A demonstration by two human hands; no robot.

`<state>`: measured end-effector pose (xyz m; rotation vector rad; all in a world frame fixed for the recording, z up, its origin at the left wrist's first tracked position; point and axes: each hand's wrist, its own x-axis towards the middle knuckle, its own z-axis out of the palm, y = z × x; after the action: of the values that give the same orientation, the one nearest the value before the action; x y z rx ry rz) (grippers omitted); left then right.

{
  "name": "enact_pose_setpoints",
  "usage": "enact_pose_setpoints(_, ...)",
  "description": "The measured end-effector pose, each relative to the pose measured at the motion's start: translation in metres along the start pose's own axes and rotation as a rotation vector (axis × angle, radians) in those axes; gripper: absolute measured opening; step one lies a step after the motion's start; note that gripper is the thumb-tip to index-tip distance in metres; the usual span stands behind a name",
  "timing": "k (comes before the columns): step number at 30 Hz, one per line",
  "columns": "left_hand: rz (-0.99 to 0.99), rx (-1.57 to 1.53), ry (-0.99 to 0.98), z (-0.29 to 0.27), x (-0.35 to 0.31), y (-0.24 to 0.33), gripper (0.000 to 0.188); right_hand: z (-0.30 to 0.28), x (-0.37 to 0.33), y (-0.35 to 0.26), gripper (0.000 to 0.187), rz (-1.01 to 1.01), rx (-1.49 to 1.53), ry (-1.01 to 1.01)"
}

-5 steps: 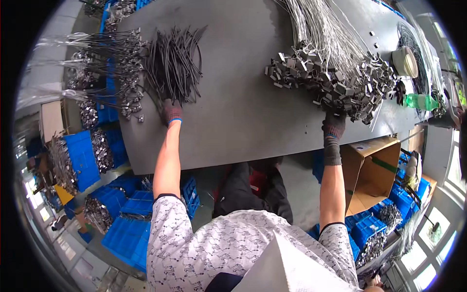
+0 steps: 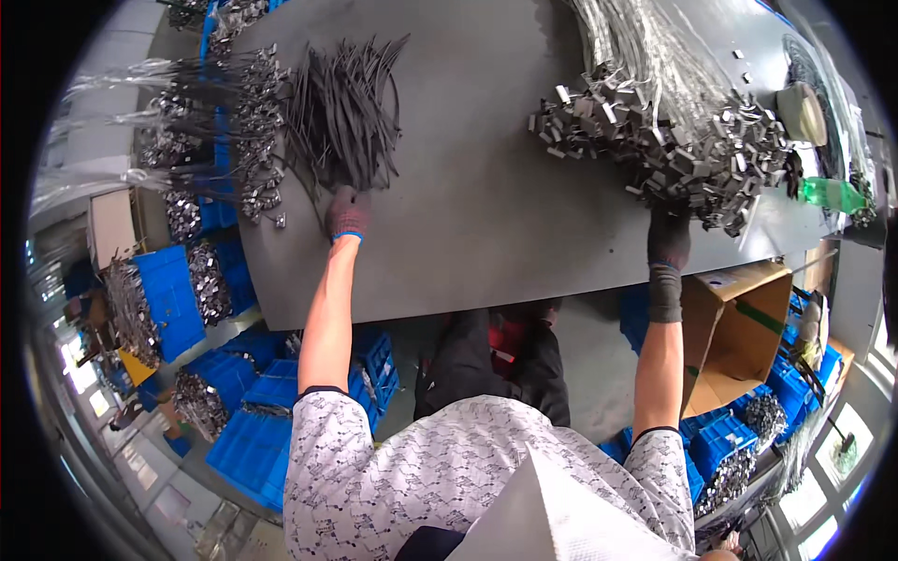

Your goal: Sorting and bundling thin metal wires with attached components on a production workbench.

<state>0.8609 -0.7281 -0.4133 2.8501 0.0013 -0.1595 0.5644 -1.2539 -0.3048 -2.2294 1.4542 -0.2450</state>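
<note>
My left hand (image 2: pixel 346 215), in a dark knitted glove with a blue cuff edge, is at the near end of a bundle of thin dark strips (image 2: pixel 348 117) on the grey table (image 2: pixel 458 215). Its fingers look curled together at the strip ends; what is between them is hidden. At the right, my right hand (image 2: pixel 668 238), also gloved, reaches to the near edge of a heap of small metal clips (image 2: pixel 664 140) with long pale wires (image 2: pixel 636 42) trailing away from it. Motion blur and the clips hide its fingertips.
More wires with metal ends (image 2: pixel 257 140) hang over the table's left edge. A green bottle (image 2: pixel 832 194) and a pale roll (image 2: pixel 802 114) are at the far right. An open cardboard box (image 2: pixel 734 337) stands below the right edge. Blue crates (image 2: pixel 248 449) fill both sides.
The whole view has shifted slightly, so the table and heaps appear farther right. My right hand has drawn back a little from the clips. My left hand stays by the dark strips.
</note>
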Motion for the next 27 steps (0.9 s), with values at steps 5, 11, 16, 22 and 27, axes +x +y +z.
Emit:
enact_pose_setpoints(5, -0.026, -0.206, -0.126, -0.002, -0.051, 0.008, 0.023, 0.011, 0.021, 0.052, 0.051, -0.359, 0.098, -0.086)
enact_pose_setpoints(11, -0.288, -0.769, -0.340, -0.017, -0.151, 0.028, 0.018, 0.028, -0.039, 0.078, 0.055, 0.080, 0.667, -0.053)
enact_pose_setpoints(16, -0.334, -1.089, -0.384, 0.026, -0.215, 0.029, 0.020, 0.013, -0.015, 0.051, 0.065, -0.361, 0.178, 0.187)
enact_pose_setpoints(22, -0.217, -1.265, -0.202, 0.046, -0.235, 0.037, 0.020, -0.004, -0.006, 0.056, 0.063, -0.244, 0.086, -0.099)
enact_pose_setpoints(27, -0.226, -1.292, -0.277, 0.044, -0.223, 0.021, 0.020, 0.038, -0.057, 0.089, 0.033, 0.146, 0.812, -0.496)
